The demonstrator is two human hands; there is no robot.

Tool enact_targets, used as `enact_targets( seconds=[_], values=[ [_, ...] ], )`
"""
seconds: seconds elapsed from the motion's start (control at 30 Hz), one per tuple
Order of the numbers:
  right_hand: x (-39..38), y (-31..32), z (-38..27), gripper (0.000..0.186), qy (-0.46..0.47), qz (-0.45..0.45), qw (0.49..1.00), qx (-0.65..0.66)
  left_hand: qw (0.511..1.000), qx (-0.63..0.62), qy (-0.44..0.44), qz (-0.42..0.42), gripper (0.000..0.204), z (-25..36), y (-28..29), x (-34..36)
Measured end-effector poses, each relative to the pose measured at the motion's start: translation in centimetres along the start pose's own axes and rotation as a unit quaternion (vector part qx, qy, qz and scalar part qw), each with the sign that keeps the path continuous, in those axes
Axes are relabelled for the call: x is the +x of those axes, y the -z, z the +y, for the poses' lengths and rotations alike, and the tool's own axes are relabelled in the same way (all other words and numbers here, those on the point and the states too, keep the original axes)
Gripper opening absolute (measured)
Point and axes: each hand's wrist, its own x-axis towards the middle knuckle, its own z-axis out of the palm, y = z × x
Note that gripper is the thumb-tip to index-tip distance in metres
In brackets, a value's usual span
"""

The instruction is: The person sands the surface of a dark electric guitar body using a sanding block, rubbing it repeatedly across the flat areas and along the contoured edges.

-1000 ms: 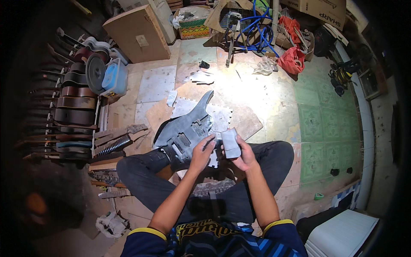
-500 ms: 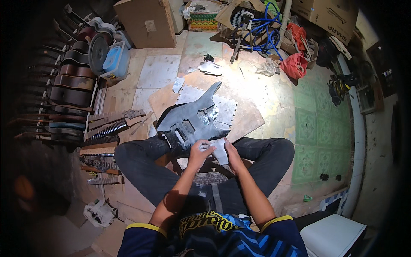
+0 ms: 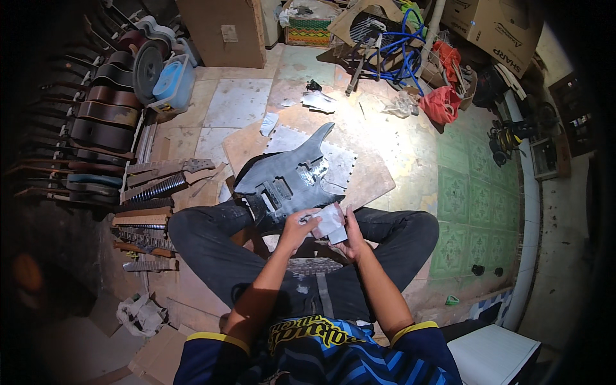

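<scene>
Between my crossed legs, a sanded grey-black electric guitar body (image 3: 292, 176) lies tilted, its horn pointing away from me and its cut-out cavities facing up. On its near side I hold a small folded sheet of sandpaper (image 3: 329, 220), pale with a pinkish patch. My left hand (image 3: 299, 229) pinches the sheet's left side, thumb on top. The fingers of my right hand (image 3: 352, 241) close on its right lower edge. Under the guitar body is a light foam mat (image 3: 338, 163) on a brown board (image 3: 372, 183).
Guitar bodies (image 3: 102, 131) hang in a row at the left, with several necks (image 3: 144, 234) below. A clear tub (image 3: 176, 86) stands nearby. Paper scraps (image 3: 317, 101) lie beyond the board. Blue hose (image 3: 401, 54) and a red bag (image 3: 440, 102) sit at the far right.
The sheet has been turned and folded differently, now showing a pinkish patch. My left hand has shifted slightly along it, and my right hand sits a little lower.
</scene>
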Motion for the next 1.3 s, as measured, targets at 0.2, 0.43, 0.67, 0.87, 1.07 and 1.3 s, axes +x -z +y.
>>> enact_targets(
  seconds=[0.2, 0.43, 0.67, 0.87, 1.07, 1.3],
  values=[
    [0.3, 0.0, 0.1, 0.088, -0.008, 0.025, 1.0, -0.002, 0.999, -0.04, 0.013, 0.003, 0.032, 0.0, 0.4, 0.2],
    [0.5, 0.0, 0.4, 0.075, 0.016, 0.037, 0.999, -0.001, 1.0, -0.024, -0.002, 0.013, 0.031, -0.3, 0.6, 0.4],
    [1.8, 0.8, 1.1, 0.054, 0.063, 0.014, 0.997, -0.037, 0.994, 0.093, -0.053, 0.032, 0.03, -0.9, 0.5, 0.9],
    [1.9, 0.4, 1.2, 0.043, 0.112, 0.038, 0.987, -0.106, 0.952, 0.23, -0.186, 0.073, 0.03, -1.3, 0.3, 1.1],
    [2.1, 0.6, 1.5, 0.041, 0.178, 0.039, 0.959, -0.218, 0.944, 0.252, -0.19, 0.095, 0.027, 0.2, -0.8, 0.4],
    [1.5, -0.3, 1.2, 0.064, 0.117, 0.006, 0.989, -0.086, 0.934, 0.279, -0.211, 0.079, 0.026, 0.7, -0.7, -0.1]
  ],
)
